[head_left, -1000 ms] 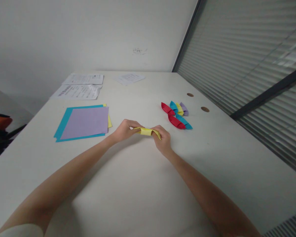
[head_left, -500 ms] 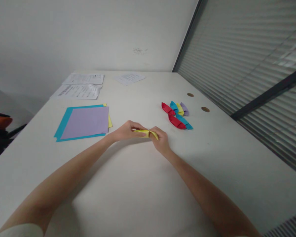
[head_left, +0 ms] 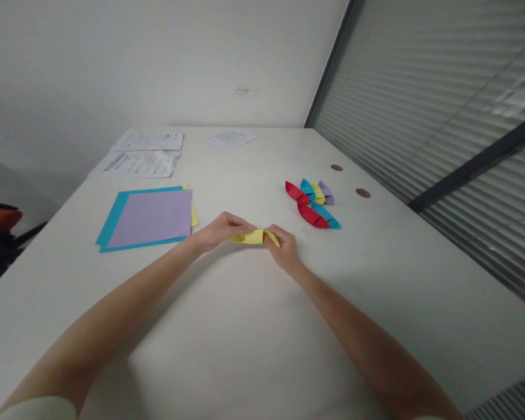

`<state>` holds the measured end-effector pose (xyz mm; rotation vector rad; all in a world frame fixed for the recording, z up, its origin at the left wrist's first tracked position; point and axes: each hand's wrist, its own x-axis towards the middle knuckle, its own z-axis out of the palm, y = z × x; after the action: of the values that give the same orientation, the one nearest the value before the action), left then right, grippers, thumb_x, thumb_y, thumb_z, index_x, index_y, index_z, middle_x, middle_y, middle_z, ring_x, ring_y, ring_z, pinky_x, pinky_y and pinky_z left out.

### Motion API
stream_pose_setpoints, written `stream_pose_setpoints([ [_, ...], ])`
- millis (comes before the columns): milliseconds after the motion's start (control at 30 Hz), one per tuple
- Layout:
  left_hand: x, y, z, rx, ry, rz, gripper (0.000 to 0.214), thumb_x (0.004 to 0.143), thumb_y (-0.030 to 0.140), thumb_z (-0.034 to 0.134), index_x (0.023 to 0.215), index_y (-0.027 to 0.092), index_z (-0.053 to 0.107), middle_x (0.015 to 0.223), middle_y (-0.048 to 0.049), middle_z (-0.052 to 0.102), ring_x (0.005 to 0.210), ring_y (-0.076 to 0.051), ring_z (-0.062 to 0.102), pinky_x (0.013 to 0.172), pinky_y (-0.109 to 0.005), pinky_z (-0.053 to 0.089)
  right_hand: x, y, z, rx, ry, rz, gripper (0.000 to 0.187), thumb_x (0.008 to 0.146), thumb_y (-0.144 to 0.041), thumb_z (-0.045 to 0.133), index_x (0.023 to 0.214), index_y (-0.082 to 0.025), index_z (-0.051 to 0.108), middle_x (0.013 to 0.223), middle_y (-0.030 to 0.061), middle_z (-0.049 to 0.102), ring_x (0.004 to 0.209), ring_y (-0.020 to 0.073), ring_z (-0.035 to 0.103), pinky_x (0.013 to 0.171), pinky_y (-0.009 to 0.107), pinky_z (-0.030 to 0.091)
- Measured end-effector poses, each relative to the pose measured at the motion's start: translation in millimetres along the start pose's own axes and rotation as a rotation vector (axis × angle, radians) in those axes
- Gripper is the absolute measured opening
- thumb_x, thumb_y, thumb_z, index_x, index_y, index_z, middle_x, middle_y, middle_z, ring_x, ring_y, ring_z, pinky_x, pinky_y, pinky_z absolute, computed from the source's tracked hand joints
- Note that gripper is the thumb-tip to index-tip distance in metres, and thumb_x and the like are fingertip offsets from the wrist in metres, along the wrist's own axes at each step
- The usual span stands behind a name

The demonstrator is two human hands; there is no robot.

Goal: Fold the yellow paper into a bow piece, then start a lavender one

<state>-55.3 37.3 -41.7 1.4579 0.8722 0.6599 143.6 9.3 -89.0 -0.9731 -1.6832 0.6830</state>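
Between my hands is a folded piece of yellow paper (head_left: 252,237), held just above the white table (head_left: 245,326). My left hand (head_left: 221,231) pinches its left part along the upper edge, thumb and fingers closed on it. On the other side, my right hand (head_left: 285,248) grips the right end, where the paper bends down to a point. Folded paper pieces lie beyond my right hand: red ones (head_left: 311,216), blue ones (head_left: 326,214), a yellow one (head_left: 318,193) and a purple one (head_left: 326,193).
Left of my hands lies a stack of coloured sheets, a purple sheet (head_left: 153,219) over a blue sheet (head_left: 118,216) and a yellow sheet (head_left: 195,216). Printed papers (head_left: 135,164) lie farther back, with another printed sheet (head_left: 230,139) near the wall. Window blinds (head_left: 441,105) border the right side.
My left thumb has lifted from the paper's front face to its upper edge, so more of the yellow paper shows. My right hand keeps its grip almost unmoved.
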Motion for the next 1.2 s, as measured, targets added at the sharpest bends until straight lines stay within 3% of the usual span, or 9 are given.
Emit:
stream_pose_setpoints([
  [167,1.9,-2.6,3.4,-0.062,0.019,-0.011,0.038,0.073,0.048,0.073,0.085,0.013,0.077,0.077,-0.0064,0.070,0.067,-0.013,0.061,0.063,-0.026,0.049,-0.2,-1.5,0.7,0.026,0.007,0.106,0.022,0.081,-0.035,0.055,0.066,-0.019,0.057,0.059,-0.0027,0.050,0.056,0.0113,0.045,0.052,0.023,0.035],
  [400,0.3,3.8,9.3,0.031,0.128,0.029,0.037,0.071,0.044,0.074,0.082,0.009,0.073,0.072,-0.0055,0.067,0.063,-0.012,0.057,0.058,-0.023,0.045,0.6,-7.4,2.4,0.082,-0.002,0.159,0.023,0.079,-0.035,0.056,0.062,-0.018,0.054,0.057,-0.0040,0.045,0.055,0.0102,0.040,0.051,0.023,0.032],
  [567,4.3,-0.3,6.0,0.110,0.213,0.283,0.034,0.073,0.035,0.071,0.098,0.014,0.062,0.098,-0.0085,0.067,0.086,-0.016,0.062,0.069,-0.024,0.051,4.3,-7.3,0.1,0.093,0.098,0.267,0.027,0.076,-0.036,0.057,0.057,-0.019,0.049,0.053,-0.0043,0.041,0.053,0.0098,0.037,0.048,0.023,0.030],
  [700,6.4,-6.8,3.6,0.241,0.199,0.269,0.019,0.073,0.027,0.064,0.086,0.013,0.062,0.085,-0.0054,0.067,0.070,-0.012,0.061,0.062,-0.022,0.048,5.7,-0.4,0.1,0.094,0.113,0.311,0.027,0.075,-0.038,0.057,0.057,-0.018,0.051,0.052,-0.0038,0.043,0.051,0.0101,0.039,0.047,0.023,0.031],
  [800,7.1,-10.9,1.7,0.404,0.258,0.240,0.015,0.071,0.023,0.059,0.079,0.013,0.067,0.074,-0.0040,0.068,0.066,-0.013,0.059,0.063,-0.024,0.047,5.6,4.1,-0.6,0.028,0.053,0.267,0.023,0.077,-0.036,0.057,0.063,-0.018,0.058,0.057,-0.0021,0.051,0.056,0.0123,0.046,0.050,0.024,0.036],
  [933,9.9,-20.2,-3.2,0.542,0.283,0.206,0.017,0.069,0.019,0.058,0.076,0.013,0.073,0.074,-0.0049,0.071,0.067,-0.014,0.060,0.063,-0.024,0.045,5.7,9.6,-5.9,-0.135,0.106,0.117,0.015,0.074,-0.028,0.065,0.087,-0.020,0.063,0.083,0.0022,0.063,0.075,0.0164,0.058,0.070,0.029,0.048],
  [1067,12.0,-31.1,-5.4,0.662,0.228,0.150,0.018,0.069,0.021,0.063,0.080,0.014,0.076,0.072,-0.0047,0.071,0.062,-0.015,0.058,0.061,-0.025,0.043,3.7,18.7,-10.5,-0.331,-0.013,0.010,0.004,0.073,-0.020,0.069,0.075,-0.021,0.066,0.095,0.0055,0.058,0.089,0.0197,0.057,0.086,0.039,0.047],
  [1200,11.7,-34.6,-3.7,0.808,0.206,0.172,0.016,0.072,0.023,0.063,0.079,0.018,0.077,0.073,-0.0039,0.071,0.067,-0.016,0.059,0.070,-0.027,0.045,1.7,26.3,-10.2,-0.434,-0.125,0.006,0.011,0.074,-0.017,0.071,0.082,-0.023,0.071,0.099,0.0059,0.058,0.093,0.0206,0.056,0.090,0.041,0.045],
])
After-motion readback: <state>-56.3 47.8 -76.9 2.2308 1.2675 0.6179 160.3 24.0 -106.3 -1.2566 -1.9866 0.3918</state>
